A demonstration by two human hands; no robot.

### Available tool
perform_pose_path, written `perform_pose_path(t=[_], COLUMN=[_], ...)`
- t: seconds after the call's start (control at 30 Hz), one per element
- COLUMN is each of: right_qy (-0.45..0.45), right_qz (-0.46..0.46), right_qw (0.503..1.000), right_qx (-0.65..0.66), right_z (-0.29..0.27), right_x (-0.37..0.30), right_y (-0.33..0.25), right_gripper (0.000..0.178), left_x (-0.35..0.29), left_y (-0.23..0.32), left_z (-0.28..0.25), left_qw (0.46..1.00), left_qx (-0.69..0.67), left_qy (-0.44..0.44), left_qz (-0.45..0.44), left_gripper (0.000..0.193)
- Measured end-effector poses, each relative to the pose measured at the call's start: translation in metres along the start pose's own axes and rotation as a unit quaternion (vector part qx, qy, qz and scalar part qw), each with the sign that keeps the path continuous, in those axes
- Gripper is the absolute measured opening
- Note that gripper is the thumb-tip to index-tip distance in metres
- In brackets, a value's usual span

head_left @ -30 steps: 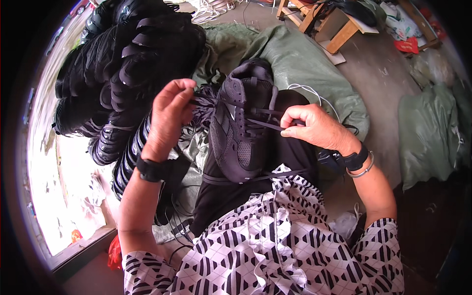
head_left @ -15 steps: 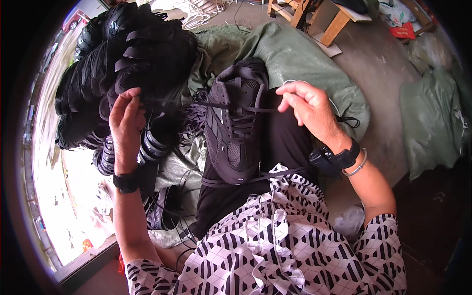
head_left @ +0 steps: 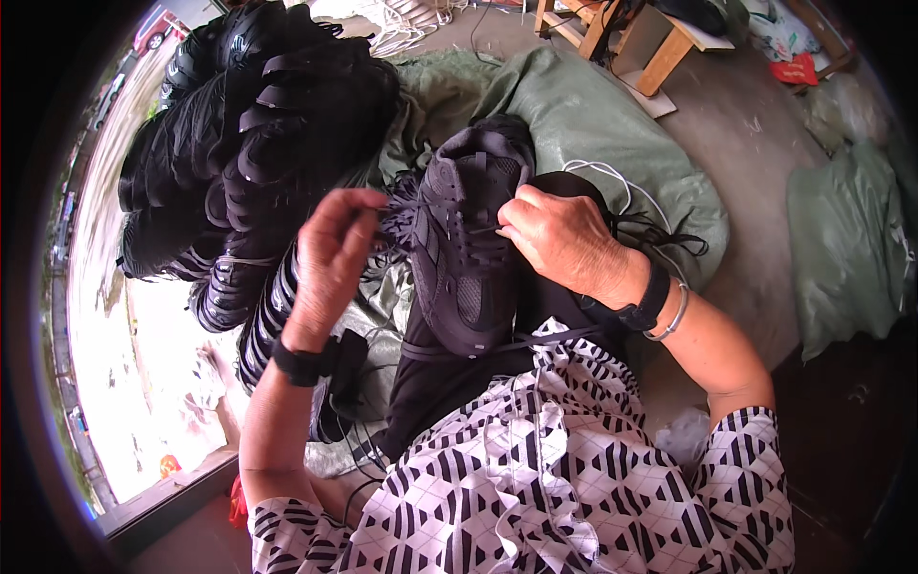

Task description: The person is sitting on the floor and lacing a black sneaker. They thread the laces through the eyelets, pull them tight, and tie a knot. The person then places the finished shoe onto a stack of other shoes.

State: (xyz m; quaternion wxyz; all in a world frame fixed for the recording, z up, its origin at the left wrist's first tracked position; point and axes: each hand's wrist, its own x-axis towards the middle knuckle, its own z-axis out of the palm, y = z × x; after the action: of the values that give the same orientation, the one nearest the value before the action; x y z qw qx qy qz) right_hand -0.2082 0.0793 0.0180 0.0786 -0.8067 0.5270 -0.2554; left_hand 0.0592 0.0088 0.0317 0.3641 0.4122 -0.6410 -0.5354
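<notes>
Sitting with a black lace-up sneaker (head_left: 467,297) resting on the lap, over black trousers (head_left: 435,383) — toe toward the body, ankle opening away. Pinching with the right hand (head_left: 569,244) at the sneaker's right-hand lacing edge, fingers closed on a black shoelace (head_left: 483,251), mostly out of sight at the grip, back of the hand turned upward. Raising the left hand (head_left: 333,251) on the other side of the sneaker, near a bunch of loose black laces (head_left: 402,222), thumb and fingers bent toward one another; blurring a little there — cannot tell whether gripping a lace or not. Wearing a black wristband (head_left: 296,364) on the left wrist, another on the right together with a silver bangle (head_left: 674,316), and a shirt (head_left: 459,459) in black-and-white geometric print. Having a dark strap (head_left: 559,337) crossing the lap just by the toe. Facing a green woven sack (head_left: 583,105) spread out beyond the sneaker, with a white cord (head_left: 626,187) looping across it past the right hand. Sitting beside a big heap of black sneakers (head_left: 229,143) at the left, and with a second green sack (head_left: 846,253) lying farther off at the right.
</notes>
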Motion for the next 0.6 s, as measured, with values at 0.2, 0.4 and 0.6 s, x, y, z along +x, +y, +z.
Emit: perform_pose_path(t=[0.2,0.4,0.6], right_qy=[-0.069,0.018,0.097], right_qz=[0.083,0.161,0.166], right_qw=[0.97,0.971,0.949], right_qx=[0.217,0.176,0.25], right_z=[-0.013,-0.001,0.009], right_x=[-0.017,-0.013,-0.009], right_y=[-0.023,-0.008,-0.002], right_gripper=[0.018,0.018,0.016], left_x=[-0.005,-0.004,-0.009], left_y=[-0.031,-0.026,-0.025], left_z=[0.045,0.039,0.042], left_qw=[0.993,0.982,0.987], left_qx=[-0.007,-0.078,-0.097], left_qy=[-0.101,-0.105,-0.059], left_qz=[-0.063,-0.136,-0.111], left_gripper=[0.012,0.012,0.011])
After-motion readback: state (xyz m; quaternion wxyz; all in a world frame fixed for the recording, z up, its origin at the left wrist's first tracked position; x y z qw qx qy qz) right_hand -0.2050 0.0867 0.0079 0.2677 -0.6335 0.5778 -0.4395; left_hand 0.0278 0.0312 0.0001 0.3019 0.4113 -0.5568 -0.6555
